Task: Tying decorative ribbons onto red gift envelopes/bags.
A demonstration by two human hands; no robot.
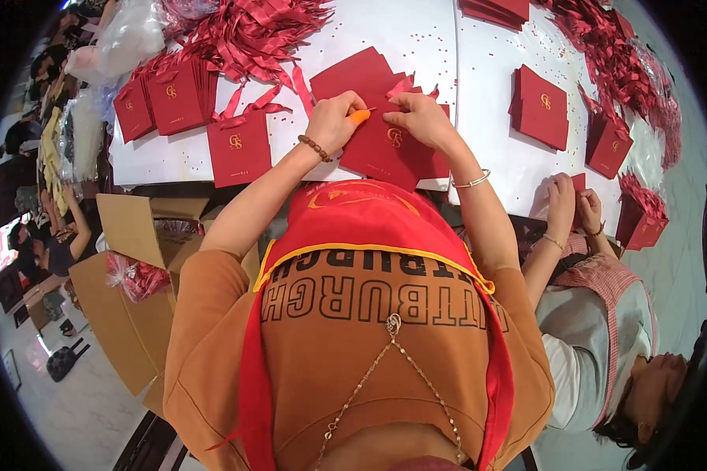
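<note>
At near edge of white tabletop (161, 163), directly before wearer: flat dark-red paper bag (377, 153) is lying under both hands, overlapping more red card or bags (357, 72) behind. Bag is bearing gold monogram approx. mid-face, plus tiny gold print line lower down, too small to read.

L hand (336, 122) (brown beaded bracelet (315, 147)) is bending fingers at bag's upper L; bright-orange piece (359, 116) is showing at fingertips, cover or small tool, can't tell, so grip unclear. R hand (420, 119) (silver bangle (473, 180)) is curling fingers over upper R, nr. glossy red ribbon (404, 85); can't tell if pinching ribbon or only touching bag.

Same gold mark is repeating on single red bag w/ ribbon handles (239, 149) to L, upright-looking bag row (182, 98) beyond it, & flat red stack (540, 110) to R. Red apron w/ yellow piping (377, 210) is carrying gold emblem; orange-brown shirt (353, 353) is showing large black capitals, upside down. Far R, co-worker's hands (562, 204) are working at small red piece (579, 182).
</note>
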